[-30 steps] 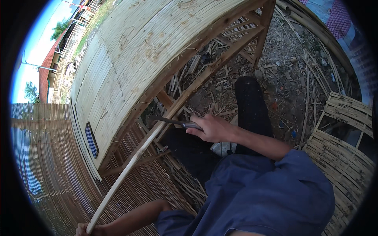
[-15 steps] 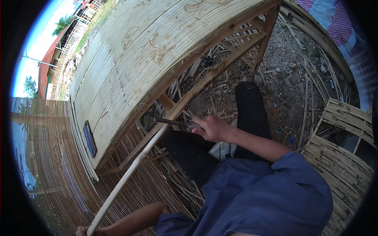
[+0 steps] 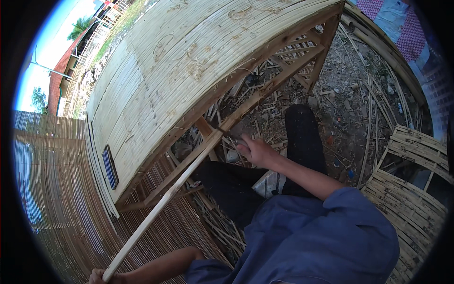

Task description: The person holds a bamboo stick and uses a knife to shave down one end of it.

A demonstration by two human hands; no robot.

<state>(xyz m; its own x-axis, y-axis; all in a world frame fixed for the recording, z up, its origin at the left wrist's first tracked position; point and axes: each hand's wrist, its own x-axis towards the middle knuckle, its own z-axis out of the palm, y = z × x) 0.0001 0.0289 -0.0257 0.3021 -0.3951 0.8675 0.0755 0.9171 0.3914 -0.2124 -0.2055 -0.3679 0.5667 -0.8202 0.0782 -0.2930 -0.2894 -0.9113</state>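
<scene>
My left hand (image 3: 98, 277), at the lower left edge, is closed around the near end of a long pale bamboo strip (image 3: 163, 203). The strip slants up and right to the wooden crossbar (image 3: 246, 106) of a bench-like frame. My right hand (image 3: 255, 150) is closed on a dark-bladed knife (image 3: 231, 135), its handle hidden in the fist. The blade lies against or right beside the strip's far end, and blur hides the exact contact.
The bamboo-slat bench top (image 3: 165, 80) curves across the upper left, with a dark rectangular object (image 3: 110, 166) on it. Bamboo scraps and rubble (image 3: 340, 106) cover the ground. A slatted bamboo panel (image 3: 406, 189) lies at right; a blind-like screen (image 3: 52, 165) stands at left.
The knife has swung from left of the strip to the right, toward its far end. My right hand has shifted slightly up and right; the left keeps its hold.
</scene>
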